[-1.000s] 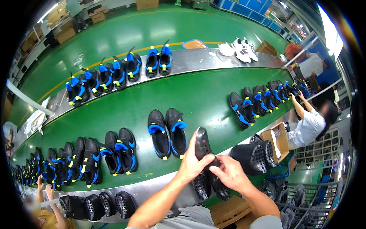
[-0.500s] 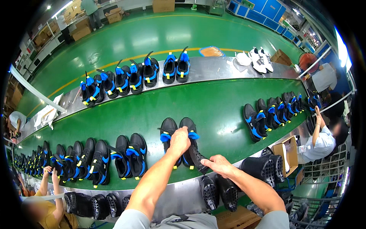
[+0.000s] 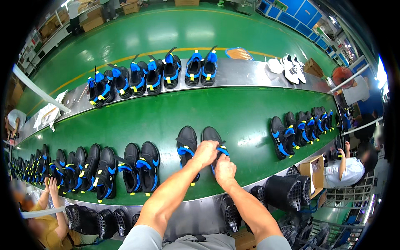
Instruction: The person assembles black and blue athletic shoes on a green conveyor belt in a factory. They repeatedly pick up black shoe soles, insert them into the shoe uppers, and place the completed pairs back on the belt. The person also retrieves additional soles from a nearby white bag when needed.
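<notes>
Shoe (image 3: 211, 134) under fingers (image 3: 212, 144) points toe away, long axis crossing belt (image 3: 241, 118).

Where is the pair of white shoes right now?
In the head view's upper right, the pair of white shoes stands on the far metal ledge, just left of a cardboard box.

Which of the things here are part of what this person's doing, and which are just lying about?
Seemingly part of the job:
left hand and right hand
black-and-blue shoe at both hands
matching shoe, just left of it
green worktop beneath the pair

Apparently just lying about:
white sneakers, far metal ledge
white sheets, same ledge
open cardboard box, right
</notes>
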`<state>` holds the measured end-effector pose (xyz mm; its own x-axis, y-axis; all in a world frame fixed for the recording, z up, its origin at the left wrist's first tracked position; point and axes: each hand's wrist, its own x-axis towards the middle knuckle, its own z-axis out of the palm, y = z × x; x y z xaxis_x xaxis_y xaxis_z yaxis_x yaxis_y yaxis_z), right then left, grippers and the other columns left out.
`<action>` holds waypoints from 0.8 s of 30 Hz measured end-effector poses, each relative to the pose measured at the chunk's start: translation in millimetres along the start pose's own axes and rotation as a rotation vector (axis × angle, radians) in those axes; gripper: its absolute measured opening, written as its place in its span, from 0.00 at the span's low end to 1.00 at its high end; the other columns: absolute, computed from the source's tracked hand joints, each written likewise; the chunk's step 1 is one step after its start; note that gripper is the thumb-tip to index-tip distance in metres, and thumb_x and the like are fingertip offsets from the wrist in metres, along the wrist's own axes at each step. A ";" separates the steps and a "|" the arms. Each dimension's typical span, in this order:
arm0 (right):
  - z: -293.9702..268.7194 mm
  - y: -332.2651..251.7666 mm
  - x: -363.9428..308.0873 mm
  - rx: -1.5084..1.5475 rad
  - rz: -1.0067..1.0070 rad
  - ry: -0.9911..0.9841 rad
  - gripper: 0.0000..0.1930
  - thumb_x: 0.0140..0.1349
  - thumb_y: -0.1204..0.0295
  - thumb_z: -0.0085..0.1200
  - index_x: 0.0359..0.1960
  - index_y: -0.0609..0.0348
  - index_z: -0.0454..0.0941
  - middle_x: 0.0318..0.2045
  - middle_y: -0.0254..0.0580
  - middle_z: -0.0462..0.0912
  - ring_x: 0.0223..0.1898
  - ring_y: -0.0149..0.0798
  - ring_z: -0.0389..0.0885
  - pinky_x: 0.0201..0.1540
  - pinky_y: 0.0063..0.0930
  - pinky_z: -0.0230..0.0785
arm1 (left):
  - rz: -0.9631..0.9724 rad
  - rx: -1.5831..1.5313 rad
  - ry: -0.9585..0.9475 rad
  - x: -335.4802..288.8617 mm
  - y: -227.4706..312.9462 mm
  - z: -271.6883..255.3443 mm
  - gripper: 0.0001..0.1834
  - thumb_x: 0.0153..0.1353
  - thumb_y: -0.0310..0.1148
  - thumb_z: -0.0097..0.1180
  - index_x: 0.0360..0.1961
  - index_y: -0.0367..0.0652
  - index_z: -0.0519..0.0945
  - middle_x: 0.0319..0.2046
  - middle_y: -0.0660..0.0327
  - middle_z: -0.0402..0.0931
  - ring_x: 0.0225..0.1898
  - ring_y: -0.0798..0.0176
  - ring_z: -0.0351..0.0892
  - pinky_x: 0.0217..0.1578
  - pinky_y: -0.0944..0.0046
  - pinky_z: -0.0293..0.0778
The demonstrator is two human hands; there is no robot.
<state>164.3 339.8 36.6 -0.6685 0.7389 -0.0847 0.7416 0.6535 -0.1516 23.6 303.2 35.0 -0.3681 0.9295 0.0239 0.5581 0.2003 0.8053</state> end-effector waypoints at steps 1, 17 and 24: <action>4.9 5.0 7.6 0.009 -0.011 0.010 0.09 0.65 0.71 0.53 0.42 0.62 0.77 0.37 0.57 0.85 0.33 0.56 0.88 0.36 0.52 0.82 | 0.039 0.001 0.018 0.2 4.3 2.4 0.13 0.56 0.24 0.58 0.43 0.33 0.83 0.42 0.41 0.82 0.47 0.36 0.82 0.50 0.45 0.78; -46.4 -16.4 -54.3 -0.224 -0.330 -0.175 0.26 0.54 0.56 0.71 0.46 0.64 0.82 0.61 0.68 0.70 0.58 0.62 0.72 0.58 0.51 0.71 | -0.514 0.490 0.131 -161.1 13.7 26.6 0.11 0.58 0.29 0.57 0.38 0.31 0.83 0.41 0.36 0.78 0.46 0.37 0.80 0.40 0.46 0.81; -87.9 -18.2 -64.0 -0.302 -0.314 -0.228 0.27 0.54 0.57 0.70 0.51 0.60 0.80 0.53 0.60 0.81 0.51 0.61 0.81 0.53 0.51 0.76 | -0.161 0.034 0.331 -215.3 66.3 -20.8 0.14 0.62 0.34 0.63 0.45 0.38 0.83 0.51 0.44 0.79 0.56 0.43 0.78 0.54 0.47 0.77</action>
<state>198.6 295.1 131.4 -0.8325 0.4661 -0.2996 0.4633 0.8821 0.0848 124.4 109.9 95.5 -0.6709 0.7356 0.0937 0.4958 0.3511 0.7943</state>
